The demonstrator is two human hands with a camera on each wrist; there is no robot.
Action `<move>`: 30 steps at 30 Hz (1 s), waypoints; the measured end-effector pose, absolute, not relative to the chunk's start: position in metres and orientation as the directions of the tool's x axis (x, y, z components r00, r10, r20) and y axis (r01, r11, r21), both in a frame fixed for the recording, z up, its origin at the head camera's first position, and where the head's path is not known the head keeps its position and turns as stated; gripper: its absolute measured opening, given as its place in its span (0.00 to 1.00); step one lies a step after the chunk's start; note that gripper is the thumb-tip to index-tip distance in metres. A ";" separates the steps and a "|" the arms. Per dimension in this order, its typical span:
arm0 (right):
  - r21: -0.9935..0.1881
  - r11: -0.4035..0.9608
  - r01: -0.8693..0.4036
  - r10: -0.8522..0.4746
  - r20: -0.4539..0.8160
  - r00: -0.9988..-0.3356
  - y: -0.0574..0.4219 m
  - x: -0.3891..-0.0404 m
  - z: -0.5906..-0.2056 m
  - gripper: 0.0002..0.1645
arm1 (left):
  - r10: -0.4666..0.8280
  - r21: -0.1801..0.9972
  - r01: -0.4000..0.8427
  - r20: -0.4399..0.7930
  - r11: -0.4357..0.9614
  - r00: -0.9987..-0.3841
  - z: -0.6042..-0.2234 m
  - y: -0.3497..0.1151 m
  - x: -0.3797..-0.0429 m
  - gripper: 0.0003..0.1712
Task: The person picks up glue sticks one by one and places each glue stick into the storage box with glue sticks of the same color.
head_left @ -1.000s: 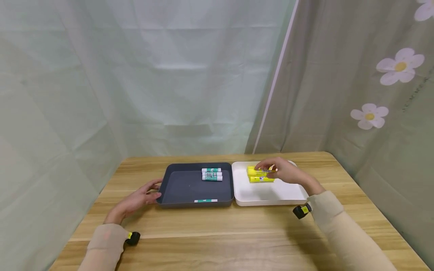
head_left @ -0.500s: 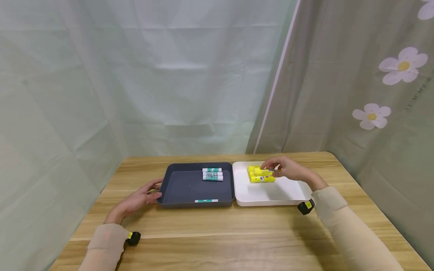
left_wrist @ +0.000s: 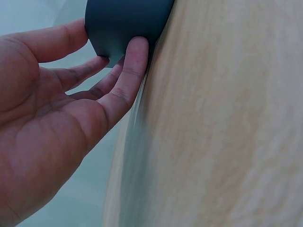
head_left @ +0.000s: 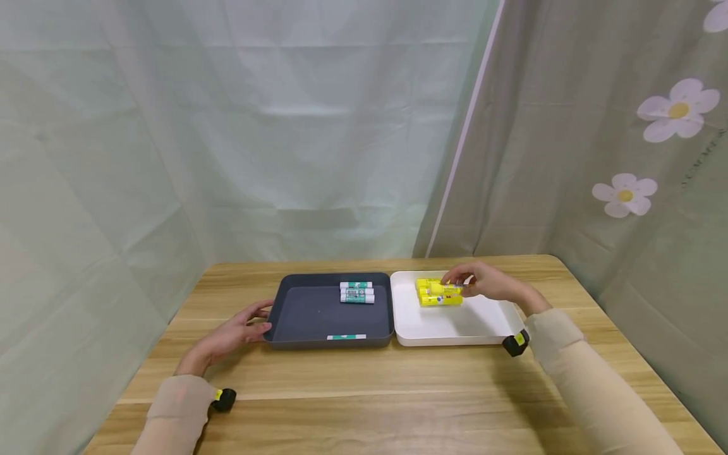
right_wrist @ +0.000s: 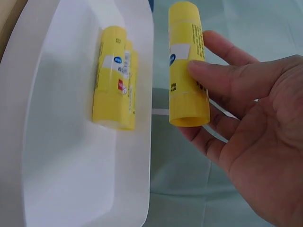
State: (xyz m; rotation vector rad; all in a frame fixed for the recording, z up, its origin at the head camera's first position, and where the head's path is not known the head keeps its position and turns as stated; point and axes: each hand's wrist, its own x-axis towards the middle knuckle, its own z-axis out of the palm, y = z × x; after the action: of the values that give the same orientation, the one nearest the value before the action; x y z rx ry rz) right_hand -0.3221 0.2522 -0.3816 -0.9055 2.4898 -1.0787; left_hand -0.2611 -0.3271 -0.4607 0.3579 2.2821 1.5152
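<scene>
Thumb and fingers of my right hand [head_left: 480, 281] pinch a yellow glue stick [right_wrist: 185, 66] over the white tray [head_left: 421, 332]. In the right wrist view the stick's hollow base end faces the camera. More yellow glue sticks [head_left: 440, 301] lie side by side in that tray, just under the held one. At the left, my left hand [head_left: 236, 330] touches the dark grey tray [head_left: 309, 322] near its front left corner. The left wrist view has its fairly straight fingers [left_wrist: 135, 59] against the tray's outer wall.
Green-and-white sticks [head_left: 357, 292] lie together at the dark tray's back right. Another green-and-white stick [head_left: 346, 337] lies along its front wall, partly hidden. The trays stand side by side on a wooden table [head_left: 364, 392], with curtains [head_left: 318, 158] behind.
My right hand has raised the yellow glue stick off the others and drawn it a little to the right. My left hand stays at the dark tray.
</scene>
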 end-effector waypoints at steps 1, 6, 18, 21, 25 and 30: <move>-0.731 0.522 -0.439 -0.652 -0.009 -0.759 0.253 -0.323 -0.382 0.23 | 0.410 0.922 0.004 -0.168 0.387 -0.896 -0.461 -0.327 -0.261 0.42; -0.728 0.509 -0.458 -0.678 -0.012 -0.735 0.253 -0.329 -0.386 0.23 | 0.410 0.922 0.003 -0.169 0.388 -0.896 -0.460 -0.326 -0.260 0.41; -0.755 0.505 -0.419 -0.680 -0.049 -0.731 0.253 -0.332 -0.391 0.23 | 0.429 0.925 0.010 -0.166 0.379 -0.888 -0.457 -0.325 -0.259 0.43; -0.748 0.512 -0.423 -0.682 -0.055 -0.729 0.253 -0.333 -0.394 0.24 | 0.418 0.922 0.003 -0.173 0.387 -0.892 -0.458 -0.326 -0.259 0.42; -0.731 0.534 -0.426 -0.679 -0.071 -0.730 0.252 -0.333 -0.398 0.23 | 0.405 0.922 -0.006 -0.176 0.387 -0.897 -0.458 -0.326 -0.260 0.42; -0.705 0.560 -0.435 -0.673 -0.081 -0.735 0.250 -0.334 -0.400 0.23 | 0.406 0.925 -0.009 -0.176 0.381 -0.897 -0.457 -0.325 -0.259 0.41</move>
State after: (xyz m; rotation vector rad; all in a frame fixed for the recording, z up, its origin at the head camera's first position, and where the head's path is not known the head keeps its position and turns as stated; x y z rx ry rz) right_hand -0.3340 0.2500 -0.4002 -0.9069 2.4555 -0.9735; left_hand -0.2589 -0.3247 -0.4572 0.3448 2.2718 1.5244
